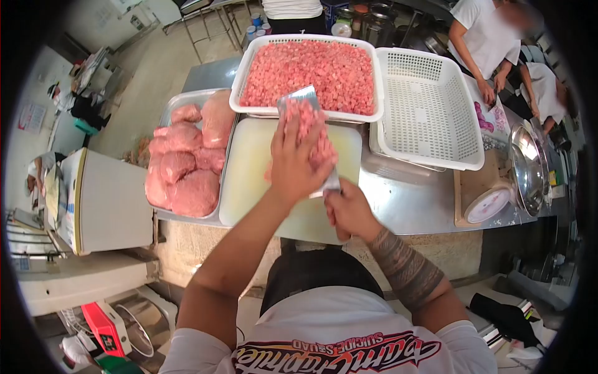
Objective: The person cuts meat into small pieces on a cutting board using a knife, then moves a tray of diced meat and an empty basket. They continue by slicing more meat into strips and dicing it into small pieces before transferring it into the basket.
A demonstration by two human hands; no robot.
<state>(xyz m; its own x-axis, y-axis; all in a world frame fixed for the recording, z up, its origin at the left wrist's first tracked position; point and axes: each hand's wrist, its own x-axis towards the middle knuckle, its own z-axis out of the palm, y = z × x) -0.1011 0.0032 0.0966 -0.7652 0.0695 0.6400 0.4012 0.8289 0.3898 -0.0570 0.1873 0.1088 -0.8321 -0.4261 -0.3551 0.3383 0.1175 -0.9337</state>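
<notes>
My right hand (349, 212) grips the handle of a cleaver (298, 98), its broad blade lifted flat above the white cutting board (249, 174). Diced pink meat (311, 134) lies heaped on the blade. My left hand (293, 163) presses over that heap, holding it against the blade. The blade's tip reaches the near rim of a white basket (243, 75) filled with diced meat (308, 71).
A metal tray (177, 100) of large raw meat pieces (184, 168) sits left of the board. An empty white basket (427, 106) stands to the right, with a scale (487, 204) and a metal bowl (528, 168) beyond. Other people work at the far right.
</notes>
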